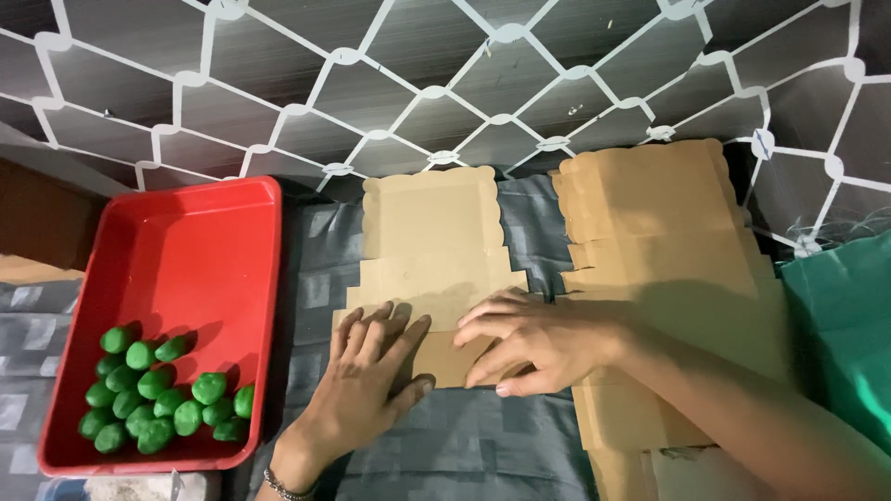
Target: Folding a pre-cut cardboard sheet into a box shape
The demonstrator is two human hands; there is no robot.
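Starting at the left edge, a glossy red plastic tray (186, 250) with rounded corners sits on the tabletop (483, 445), which is covered in a grey cloth with a blocky, faded pattern. Piled in the tray's near corner are lumpy green balls (162, 394), matte and doughy looking, roughly egg shaped.

Next over, the left hand (367, 380) lies flat, fingers spread, palm down on the near end of a flat cardboard box blank (432, 246). So that grip is open, just pressing. The blank is plain brown card with scalloped wavy edges at the far end and stepped side flaps, lying in the middle of the cloth. A beaded bracelet shows at the wrist.

The right hand (534, 339) presses on the same near flap, fingers extended and lightly curved, nothing clamped in it.

Further right, a stack of identical cardboard blanks (650, 232) sits under the right forearm, then teal fabric (840, 315).
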